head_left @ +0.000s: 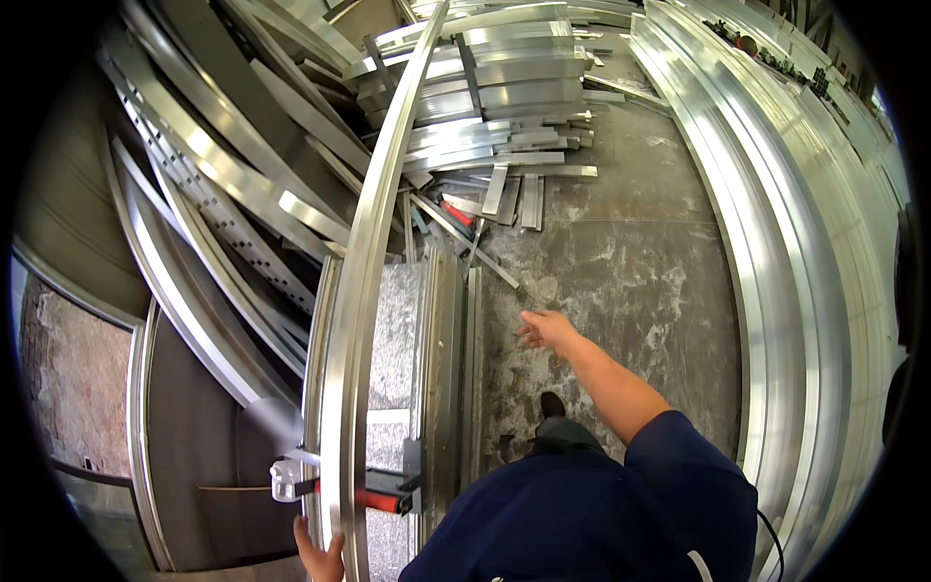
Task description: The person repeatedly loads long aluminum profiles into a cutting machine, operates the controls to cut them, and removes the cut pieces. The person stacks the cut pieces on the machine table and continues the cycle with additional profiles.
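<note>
A long aluminium profile (373, 223) runs away from me over a narrow workbench with a silvery, foil-like top (393, 330). My left hand (318, 555) is at its near part, thumb against the profile and fingers along its left edge; the palm is partly hidden. Just ahead of that hand, a tool with a red and black handle (383, 501), which looks like a bar clamp, crosses under the profile. Beside it at the left is a clear plastic piece (285, 480). Over the floor to the right, my right hand (548, 332) hangs in the air, fingers loosely apart, holding nothing.
Long metal profiles (233, 165) lean in a heap on the left. Stacked bars (514, 92) and short offcuts (504, 189) lie ahead, with a red-handled tool (456, 213) among them. A long row of profiles (776, 252) borders the scuffed floor (640, 291) on the right.
</note>
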A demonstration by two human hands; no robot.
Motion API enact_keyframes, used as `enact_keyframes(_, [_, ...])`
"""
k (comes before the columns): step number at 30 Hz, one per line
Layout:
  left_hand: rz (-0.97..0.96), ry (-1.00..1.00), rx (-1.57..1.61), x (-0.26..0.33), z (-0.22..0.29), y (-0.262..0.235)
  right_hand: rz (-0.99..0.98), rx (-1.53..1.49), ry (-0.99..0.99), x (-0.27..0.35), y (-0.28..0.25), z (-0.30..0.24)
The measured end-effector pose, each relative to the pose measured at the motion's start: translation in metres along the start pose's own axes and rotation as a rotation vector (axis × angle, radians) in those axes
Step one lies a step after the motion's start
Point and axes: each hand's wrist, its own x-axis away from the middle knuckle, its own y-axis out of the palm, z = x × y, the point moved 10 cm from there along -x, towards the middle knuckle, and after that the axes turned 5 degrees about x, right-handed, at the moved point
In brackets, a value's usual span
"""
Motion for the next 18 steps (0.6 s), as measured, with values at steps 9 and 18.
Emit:
enact_keyframes(9, [-0.251,0.18,-0.296,-0.185,0.269,0.187,-0.048,0.002,-0.122,-0.102,-0.088,-0.101])
enact_keyframes(18, [-0.27,0.301,-0.096,-0.381,0.367,0.328,0.102,0.205,-0.011,-0.188,-0.177,-0.199])
